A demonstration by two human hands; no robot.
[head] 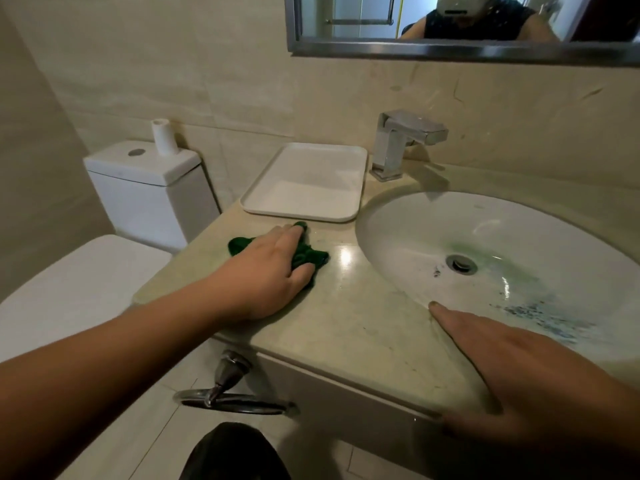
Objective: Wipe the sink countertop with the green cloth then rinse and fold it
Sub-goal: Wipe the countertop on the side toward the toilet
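Note:
The green cloth (pixel 308 255) lies bunched on the beige stone countertop (pixel 349 317), left of the basin. My left hand (pixel 270 271) presses flat on top of it, fingers spread over the cloth, so most of the cloth is hidden. My right hand (pixel 519 368) rests palm down on the countertop's front edge, fingers apart, its fingertip at the rim of the white sink (pixel 415 216). The basin shows green and bluish stains near the drain (pixel 461 263).
A white tray (pixel 304 181) sits behind the cloth against the wall. A chrome faucet (pixel 401 143) stands behind the basin. A toilet (pixel 145 181) with a paper roll on its tank is at left. A chrome towel ring (pixel 232 393) hangs under the counter front.

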